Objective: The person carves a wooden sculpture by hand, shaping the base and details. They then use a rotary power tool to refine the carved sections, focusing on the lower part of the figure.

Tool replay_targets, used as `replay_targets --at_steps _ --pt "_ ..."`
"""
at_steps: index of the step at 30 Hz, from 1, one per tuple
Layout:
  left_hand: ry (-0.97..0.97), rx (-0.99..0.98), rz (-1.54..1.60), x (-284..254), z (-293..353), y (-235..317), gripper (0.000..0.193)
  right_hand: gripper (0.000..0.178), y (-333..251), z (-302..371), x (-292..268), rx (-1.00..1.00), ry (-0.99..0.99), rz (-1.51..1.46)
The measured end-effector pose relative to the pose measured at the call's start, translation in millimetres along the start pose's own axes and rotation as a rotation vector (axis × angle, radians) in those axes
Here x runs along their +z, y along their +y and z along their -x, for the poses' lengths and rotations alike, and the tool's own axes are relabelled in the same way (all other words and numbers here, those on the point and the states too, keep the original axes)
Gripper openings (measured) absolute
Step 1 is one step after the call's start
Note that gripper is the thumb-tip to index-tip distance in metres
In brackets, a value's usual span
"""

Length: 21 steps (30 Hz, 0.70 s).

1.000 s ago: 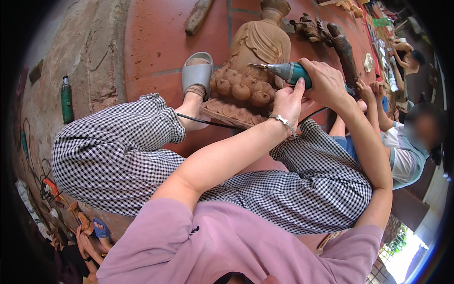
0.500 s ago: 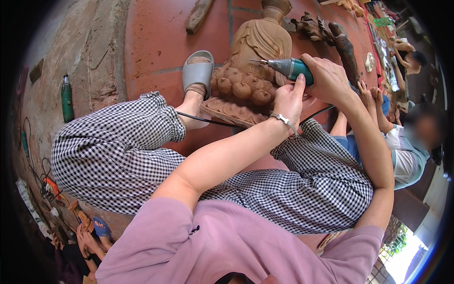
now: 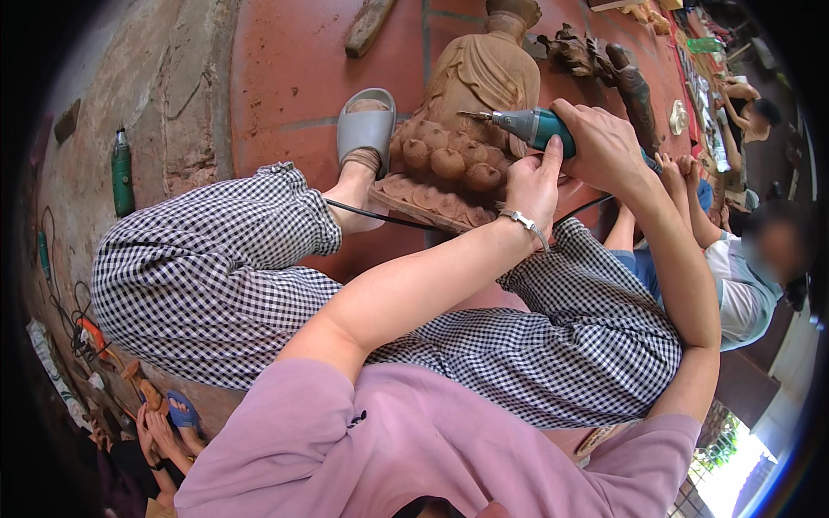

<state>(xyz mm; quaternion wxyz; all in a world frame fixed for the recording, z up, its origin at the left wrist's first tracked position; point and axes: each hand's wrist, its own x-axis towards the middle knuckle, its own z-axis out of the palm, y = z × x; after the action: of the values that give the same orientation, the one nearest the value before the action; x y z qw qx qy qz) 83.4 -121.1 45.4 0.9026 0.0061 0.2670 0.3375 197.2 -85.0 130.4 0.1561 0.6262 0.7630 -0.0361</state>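
A carved wooden statue (image 3: 485, 82) of a robed seated figure lies tilted on the tiles in front of me, with rows of rounded knobs (image 3: 447, 162) and a petal-edged base near my knees. My right hand (image 3: 604, 142) is wrapped round a teal and grey rotary carving tool (image 3: 527, 125). Its thin bit points left, over the robe just above the knobs; I cannot tell whether it touches the wood. My left hand (image 3: 532, 186), with a watch on the wrist, is closed at the tool's near side, thumb against its body. Its other fingers are mostly hidden.
A black cable (image 3: 389, 219) runs across in front of my shins. My foot in a grey slipper (image 3: 365, 129) is beside the statue. A green power tool (image 3: 122, 177) lies at left, a wood piece (image 3: 370, 26) at the top. Another person (image 3: 734, 276) sits close at right.
The view has shifted slightly, so the statue and tool appear a little farther right. Both hands keep the same hold, and the bit stays over almost the same spot.
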Motion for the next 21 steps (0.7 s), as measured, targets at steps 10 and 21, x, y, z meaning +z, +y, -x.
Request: replay_targets --at_steps 10,21 --pt "0.039 0.011 0.020 6.3 10.3 -2.3 0.041 0.044 -2.1 -2.8 -7.6 -0.064 -0.037 0.016" --pt "0.049 0.010 0.048 9.7 13.3 2.9 0.041 0.045 -5.4 -7.0 -10.6 -0.063 -0.054 0.041"
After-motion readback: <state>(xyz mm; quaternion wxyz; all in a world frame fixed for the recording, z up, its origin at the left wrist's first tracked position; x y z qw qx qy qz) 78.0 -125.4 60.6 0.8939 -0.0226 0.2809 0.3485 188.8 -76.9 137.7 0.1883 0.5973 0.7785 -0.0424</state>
